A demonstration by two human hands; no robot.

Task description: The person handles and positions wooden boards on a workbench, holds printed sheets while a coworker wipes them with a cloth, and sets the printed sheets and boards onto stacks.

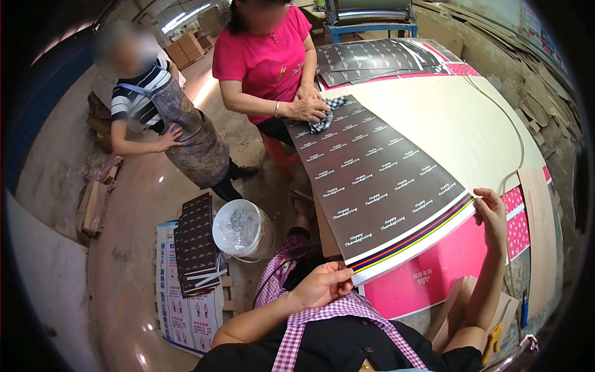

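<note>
A dark brown printed sheet (379, 177) with white "Happy Thanksgiving" lettering lies across the worktable, its striped white edge towards me. My left hand (323, 285) pinches the near left corner between thumb and fingers. At the near right corner, my right hand (491, 212) grips the same edge. Opposite me, a co-worker in a pink shirt presses a black-and-white checked cloth (322, 124) onto the sheet's far end with both hands. A large cream sheet (446, 118) lies to the right of the brown one, and a bright pink sheet (427, 266) shows below its near edge.
More printed sheets (365, 59) cover the table's far end. On the floor to the left stand a white bucket (263, 232) and a stack of dark sheets (195, 235). Wood blocks (455, 304) and an orange cutter (494, 338) lie near my right arm. Another person in an apron stands left.
</note>
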